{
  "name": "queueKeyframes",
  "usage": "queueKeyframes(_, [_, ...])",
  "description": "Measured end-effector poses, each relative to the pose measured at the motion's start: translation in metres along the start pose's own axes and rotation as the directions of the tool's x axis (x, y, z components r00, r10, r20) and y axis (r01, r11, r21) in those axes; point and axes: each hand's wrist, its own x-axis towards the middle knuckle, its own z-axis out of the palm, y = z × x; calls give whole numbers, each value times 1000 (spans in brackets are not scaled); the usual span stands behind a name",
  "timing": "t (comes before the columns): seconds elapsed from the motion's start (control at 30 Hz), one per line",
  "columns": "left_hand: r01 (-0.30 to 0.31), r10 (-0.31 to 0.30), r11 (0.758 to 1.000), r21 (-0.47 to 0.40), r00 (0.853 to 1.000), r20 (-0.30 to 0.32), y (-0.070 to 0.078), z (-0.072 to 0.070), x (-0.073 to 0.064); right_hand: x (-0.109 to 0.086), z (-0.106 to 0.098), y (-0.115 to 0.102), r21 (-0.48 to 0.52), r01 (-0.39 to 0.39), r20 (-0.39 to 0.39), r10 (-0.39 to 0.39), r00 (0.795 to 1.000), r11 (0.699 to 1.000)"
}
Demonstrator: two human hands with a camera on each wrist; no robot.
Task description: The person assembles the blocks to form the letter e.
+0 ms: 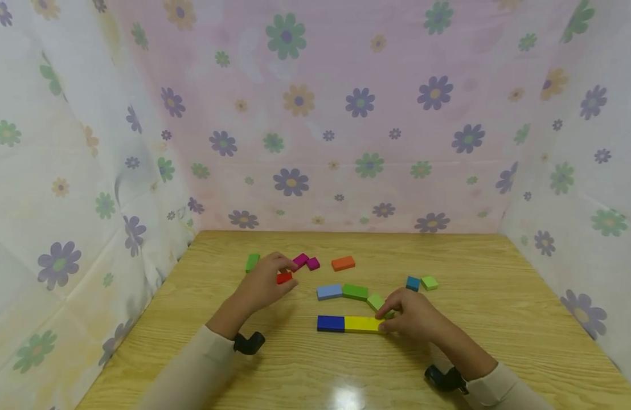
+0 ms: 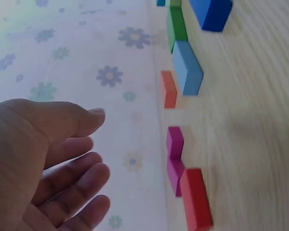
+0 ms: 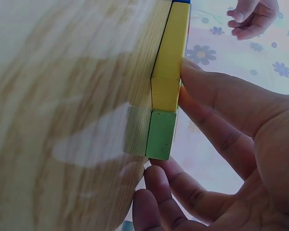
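My left hand (image 1: 266, 282) hovers around a red block (image 1: 284, 278), its fingers loosely bent and nothing between them. In the left wrist view, that red block (image 2: 196, 199) rests on the table beside two magenta blocks (image 2: 175, 161). With thumb and index finger, my right hand (image 1: 413, 316) pinches the right end of a long yellow block (image 1: 363, 324). A dark blue block (image 1: 330, 323) meets the yellow one's left end. In the right wrist view, a green block (image 3: 161, 134) shows just past the yellow block's end, near the other curled fingers.
Behind the yellow block runs a bent row: a light blue block (image 1: 330, 292), a green block (image 1: 355, 292) and a light green block (image 1: 376, 302). Farther off lie an orange block (image 1: 343, 263), a blue block (image 1: 413, 283) and another light green block (image 1: 429, 282). Flowered cloth surrounds the wooden table (image 1: 295, 370).
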Motion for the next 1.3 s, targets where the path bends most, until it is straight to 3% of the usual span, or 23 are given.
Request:
queueKeyframes(0.2, [59, -55, 997, 45, 995, -88, -19, -22, 5, -1, 0, 0, -2, -5, 1, 5, 1000, 1000])
queueKeyframes(0.37, [164, -159, 986, 28, 979, -128, -44, -30, 14, 0, 0, 0, -8, 1, -2, -1, 1000, 1000])
queueKeyframes(0.5, [262, -264, 964, -32, 955, -133, -63, -30, 19, 0, 0, 0, -12, -5, -2, 5, 1000, 1000])
queueKeyframes(0.7, [377, -394, 916, -134, 908, -141, -84, -25, 23, 1, 1, 2, -18, -4, -4, 4, 1000, 1000])
queueKeyframes(0.9, [452, -473, 878, -159, 869, -143, -99, -18, 26, 1, 1, 3, -10, -8, 0, 8, 1000, 1000])
queueKeyframes(1.07, [524, -543, 834, -171, 834, -95, -109, -13, 25, 2, 1, 4, -7, -3, 3, 3, 1000, 1000])
queueKeyframes(1.3, [556, -571, 817, -153, 818, -70, -121, -7, 23, 1, 1, 3, -11, -12, 0, 12, 1000, 1000])
